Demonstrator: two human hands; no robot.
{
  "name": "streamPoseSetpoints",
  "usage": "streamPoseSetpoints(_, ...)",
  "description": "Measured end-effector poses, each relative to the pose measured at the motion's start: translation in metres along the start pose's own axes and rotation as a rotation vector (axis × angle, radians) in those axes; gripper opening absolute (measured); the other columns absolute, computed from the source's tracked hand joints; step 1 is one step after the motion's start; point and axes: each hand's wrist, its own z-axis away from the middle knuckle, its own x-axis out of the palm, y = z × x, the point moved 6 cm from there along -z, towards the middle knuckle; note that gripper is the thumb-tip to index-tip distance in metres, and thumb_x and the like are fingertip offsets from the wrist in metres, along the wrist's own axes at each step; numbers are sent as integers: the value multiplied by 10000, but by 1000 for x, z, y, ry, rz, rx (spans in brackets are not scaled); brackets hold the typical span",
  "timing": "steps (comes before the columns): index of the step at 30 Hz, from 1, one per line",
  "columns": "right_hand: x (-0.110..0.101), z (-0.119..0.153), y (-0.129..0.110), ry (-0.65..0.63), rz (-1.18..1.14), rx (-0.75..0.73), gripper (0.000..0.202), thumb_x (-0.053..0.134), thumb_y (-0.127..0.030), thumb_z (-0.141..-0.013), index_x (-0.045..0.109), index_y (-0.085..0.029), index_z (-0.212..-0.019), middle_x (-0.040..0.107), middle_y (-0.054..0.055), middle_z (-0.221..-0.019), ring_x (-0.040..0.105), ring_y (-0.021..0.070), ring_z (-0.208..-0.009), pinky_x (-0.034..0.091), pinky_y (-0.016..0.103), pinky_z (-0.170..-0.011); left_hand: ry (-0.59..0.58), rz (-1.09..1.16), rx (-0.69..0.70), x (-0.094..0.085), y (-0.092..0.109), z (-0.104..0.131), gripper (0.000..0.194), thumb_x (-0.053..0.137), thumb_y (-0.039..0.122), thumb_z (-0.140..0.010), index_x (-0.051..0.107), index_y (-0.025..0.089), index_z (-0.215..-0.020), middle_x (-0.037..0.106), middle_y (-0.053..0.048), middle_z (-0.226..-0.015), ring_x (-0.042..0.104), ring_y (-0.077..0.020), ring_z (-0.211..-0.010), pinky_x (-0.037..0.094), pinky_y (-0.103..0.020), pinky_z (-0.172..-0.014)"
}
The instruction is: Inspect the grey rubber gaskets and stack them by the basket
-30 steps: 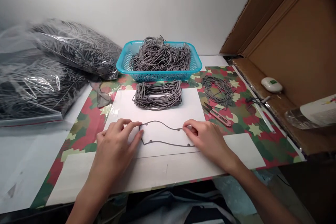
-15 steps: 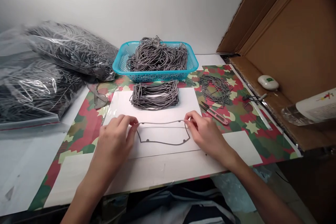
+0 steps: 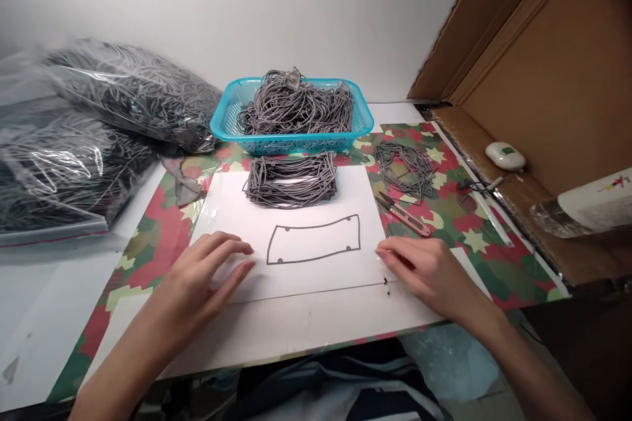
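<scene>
A thin grey rubber frame (image 3: 313, 226) lies flat on the white paper (image 3: 316, 279), its right end higher than its left. To its left is my left hand (image 3: 210, 276), empty, thumb and fingers apart. On the right, past the frame's end, my right hand (image 3: 429, 273) has its thumb and index fingertip pressed together; whatever is between them, if anything, is too small to make out. Behind the loose frame sits a neat stack of similar grey frames (image 3: 291, 197).
A blue basket (image 3: 291, 139) heaped with grey frames stands at the back. Filled plastic bags (image 3: 123, 95) lie at left. To the right are a loose pile of frames (image 3: 405, 168), pink-handled snips (image 3: 407, 217), a white oval object (image 3: 505, 156) and a bottle (image 3: 592, 204).
Both hands have let go of the frame and moved apart from it. The frame now lies tilted, further right and slightly farther away. My left hand has opened.
</scene>
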Motion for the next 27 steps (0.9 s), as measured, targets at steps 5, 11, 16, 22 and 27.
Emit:
streamPoseSetpoints(5, 6, -19, 14, 2, 73, 151, 248, 450, -291, -975, 683, -213, -942, 684, 8, -666, 625, 164, -611, 388, 261, -615, 20, 3, -85, 6, -12, -15, 321, 450, 449, -935, 660, 238, -1055, 662, -61, -972, 643, -215, -863, 526, -325, -755)
streamPoseSetpoints(11, 18, -45, 16, -69, 154, 278, 225, 509, -293, -961, 709, -238, -1048, 732, 25, -739, 679, 211, -721, 374, 274, -623, -11, -12, -118, 20, -5, -38, 382, 412, 432, -949, 717, 229, -1058, 653, -56, -965, 620, -173, -783, 484, -290, -708)
streamPoseSetpoints(16, 20, -48, 16, -52, 213, 287, 195, 537, -293, -945, 710, -252, -1024, 699, 7, -683, 655, 212, -691, 326, 273, -585, 1, -34, -126, 24, -2, -42, 324, 463, 398, -919, 742, 235, -946, 649, -37, -935, 580, -146, -686, 449, -281, -659)
streamPoseSetpoints(22, 23, -48, 15, -62, 199, 299, 150, 521, -267, -958, 666, -236, -941, 664, -9, -664, 617, 186, -644, 300, 270, -591, -7, 10, -125, 24, 1, -44, 269, 457, 336, -913, 699, 221, -887, 658, -33, -923, 586, -155, -728, 442, -279, -667)
streamPoseSetpoints(27, 27, -48, 13, -89, 212, 286, 149, 461, -231, -982, 605, -215, -949, 675, 14, -709, 635, 207, -692, 290, 276, -604, 11, 22, -119, 26, 2, -44, 223, 450, 309, -902, 635, 199, -844, 650, -40, -901, 595, -180, -764, 444, -300, -685)
